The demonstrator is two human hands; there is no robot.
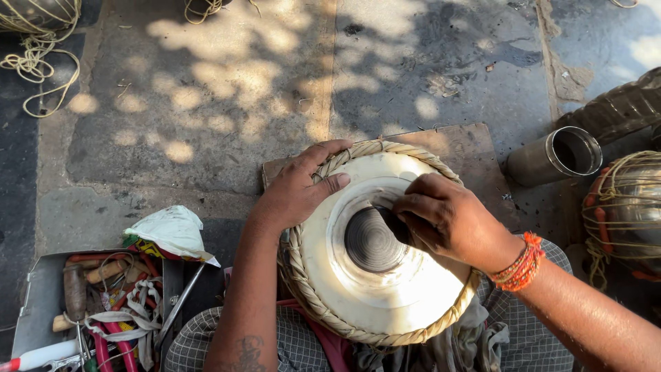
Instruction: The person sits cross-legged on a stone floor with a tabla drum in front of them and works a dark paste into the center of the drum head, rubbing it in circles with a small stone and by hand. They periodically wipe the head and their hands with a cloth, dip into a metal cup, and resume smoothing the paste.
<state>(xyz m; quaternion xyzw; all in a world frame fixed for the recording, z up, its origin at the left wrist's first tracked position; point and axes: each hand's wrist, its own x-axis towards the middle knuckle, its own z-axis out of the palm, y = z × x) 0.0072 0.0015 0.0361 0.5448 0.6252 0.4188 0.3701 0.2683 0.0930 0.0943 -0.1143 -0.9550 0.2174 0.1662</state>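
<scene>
Right hand [444,220] sits centre-right of frame, fingers curled tight and bunched, fingertips pressed down at the right edge of the dark round patch [374,239] on the drum head; something small may be pinched under them, cannot tell. Left hand [296,189] lies left of centre, fingers spread flat over the upper-left rim, thumb along the pale skin, bracing it. The drum [375,241] is in the lower middle of frame, resting on the person's lap over checked cloth [289,344], head facing straight up at the camera, so its long axis runs roughly toward the viewer, body hidden below. Both hands are on it; the right is the one nearer the dark patch, which lies just left of and below its fingertips. A braided straw-coloured ring [303,275] wraps the head's edge. Orange-red thread band [521,265] on the right wrist. A flat board [468,148] lies behind the drum on the stone floor [206,103]. Lower left: open metal box [41,296] of tools, with a white cloth bundle [175,231] at its top edge. Right edge: metal cylinder [558,155] lying on its side, open mouth toward the right, and another rope-laced drum body [623,210]. Upper left: coiled cord [34,62].
</scene>
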